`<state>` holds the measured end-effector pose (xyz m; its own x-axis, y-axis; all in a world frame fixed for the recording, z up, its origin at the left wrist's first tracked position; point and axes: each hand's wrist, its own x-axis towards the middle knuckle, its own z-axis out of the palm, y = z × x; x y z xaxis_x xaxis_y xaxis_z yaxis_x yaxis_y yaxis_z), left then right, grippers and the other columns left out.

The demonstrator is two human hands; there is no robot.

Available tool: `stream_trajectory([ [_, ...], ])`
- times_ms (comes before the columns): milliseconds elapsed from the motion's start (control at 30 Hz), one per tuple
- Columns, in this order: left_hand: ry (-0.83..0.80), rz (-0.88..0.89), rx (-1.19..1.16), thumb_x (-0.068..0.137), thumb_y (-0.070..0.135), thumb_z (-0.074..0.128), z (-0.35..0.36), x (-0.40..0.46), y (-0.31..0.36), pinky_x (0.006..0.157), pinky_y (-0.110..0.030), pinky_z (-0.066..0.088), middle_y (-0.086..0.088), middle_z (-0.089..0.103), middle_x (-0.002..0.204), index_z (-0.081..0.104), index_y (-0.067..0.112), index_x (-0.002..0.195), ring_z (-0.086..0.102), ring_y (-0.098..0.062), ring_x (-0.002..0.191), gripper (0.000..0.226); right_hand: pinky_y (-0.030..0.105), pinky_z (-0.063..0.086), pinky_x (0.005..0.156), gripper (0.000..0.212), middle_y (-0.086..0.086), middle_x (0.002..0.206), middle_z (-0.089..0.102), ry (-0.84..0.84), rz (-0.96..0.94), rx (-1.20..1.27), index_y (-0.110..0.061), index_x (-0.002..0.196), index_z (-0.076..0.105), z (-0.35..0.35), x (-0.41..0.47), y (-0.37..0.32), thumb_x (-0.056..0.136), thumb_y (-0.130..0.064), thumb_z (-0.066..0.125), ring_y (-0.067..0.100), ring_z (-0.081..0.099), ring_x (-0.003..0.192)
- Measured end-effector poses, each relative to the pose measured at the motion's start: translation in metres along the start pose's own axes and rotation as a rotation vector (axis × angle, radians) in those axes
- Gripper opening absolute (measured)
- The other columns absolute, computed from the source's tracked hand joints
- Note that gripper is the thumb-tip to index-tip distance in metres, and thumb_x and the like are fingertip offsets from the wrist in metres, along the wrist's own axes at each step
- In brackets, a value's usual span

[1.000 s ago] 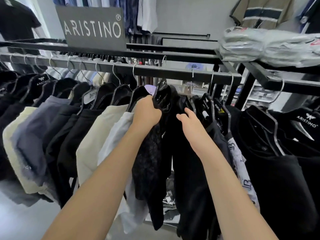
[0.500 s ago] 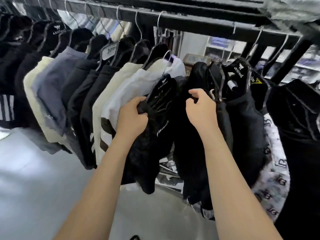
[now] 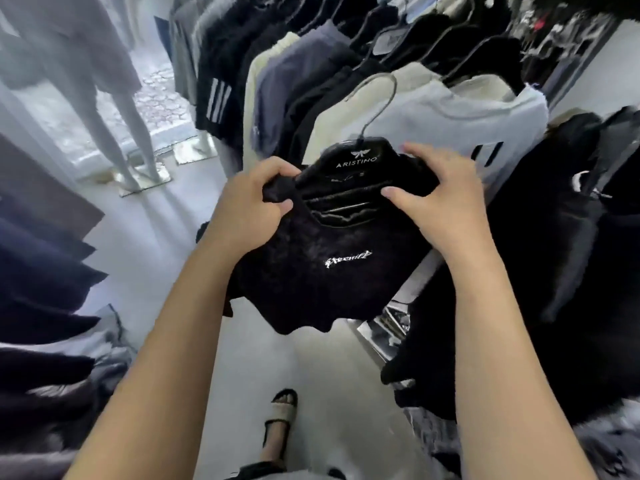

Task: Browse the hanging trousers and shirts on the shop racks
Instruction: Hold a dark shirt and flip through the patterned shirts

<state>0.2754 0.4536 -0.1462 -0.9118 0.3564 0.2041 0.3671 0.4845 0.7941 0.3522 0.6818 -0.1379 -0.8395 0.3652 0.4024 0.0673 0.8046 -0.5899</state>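
A black shirt [image 3: 322, 268] with small white lettering on its chest hangs on a black Aristino hanger [image 3: 356, 157], off the rail and held flat in front of me. My left hand [image 3: 252, 206] grips its left shoulder. My right hand [image 3: 443, 199] holds its right shoulder, thumb on the collar. Behind it hang more clothes on the rack: a white shirt [image 3: 440, 119], a cream one [image 3: 263, 81], a grey-blue one [image 3: 294, 74] and several black ones [image 3: 540, 237].
Mannequin legs [image 3: 135, 133] on shiny base plates stand at the upper left by a glass front. Dark folded or hanging clothes [image 3: 41, 271] line the left edge. My sandalled foot [image 3: 280, 417] is on the grey floor below.
The black shirt has come off the rail and now faces me. My right hand left the neighbouring black garment and took its other shoulder. The view dropped and turned left.
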Motion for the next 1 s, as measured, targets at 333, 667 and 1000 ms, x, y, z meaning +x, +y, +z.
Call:
stream_trajectory([
  [333, 0.204, -0.224, 0.134, 0.088, 0.005, 0.062, -0.073, -0.113, -0.057, 0.091, -0.009, 0.04, 0.023, 0.062, 0.107, 0.061, 0.046, 0.108, 0.057, 0.001, 0.102, 0.045, 0.04, 0.039, 0.105, 0.02, -0.02, 0.099, 0.06, -0.35, -0.172, 0.168, -0.025, 0.112, 0.06, 0.086, -0.052, -0.066, 0.095, -0.035, 0.059, 0.012, 0.056, 0.11],
  [667, 0.81, -0.375, 0.322, 0.087, 0.021, 0.065, -0.077, -0.173, -0.086, 0.095, -0.014, 0.039, 0.009, 0.059, 0.108, 0.067, 0.025, 0.109, 0.056, -0.008, 0.104, 0.022, 0.025, 0.035, 0.072, 0.021, -0.003, 0.107, 0.057, -0.479, -0.164, 0.213, -0.019, 0.11, 0.058, 0.121, -0.089, -0.113, 0.096, -0.034, 0.059, 0.014, 0.048, 0.09],
  [1000, 0.402, -0.593, -0.295, 0.079, 0.05, 0.065, -0.028, -0.153, -0.067, 0.069, -0.028, 0.053, 0.003, 0.064, 0.074, 0.066, 0.008, 0.083, 0.06, -0.013, 0.071, 0.042, 0.023, 0.043, 0.082, 0.015, -0.01, 0.094, 0.065, -0.544, 0.082, 0.365, -0.019, 0.102, 0.07, 0.142, -0.143, -0.136, 0.089, -0.026, 0.066, 0.014, 0.061, 0.101],
])
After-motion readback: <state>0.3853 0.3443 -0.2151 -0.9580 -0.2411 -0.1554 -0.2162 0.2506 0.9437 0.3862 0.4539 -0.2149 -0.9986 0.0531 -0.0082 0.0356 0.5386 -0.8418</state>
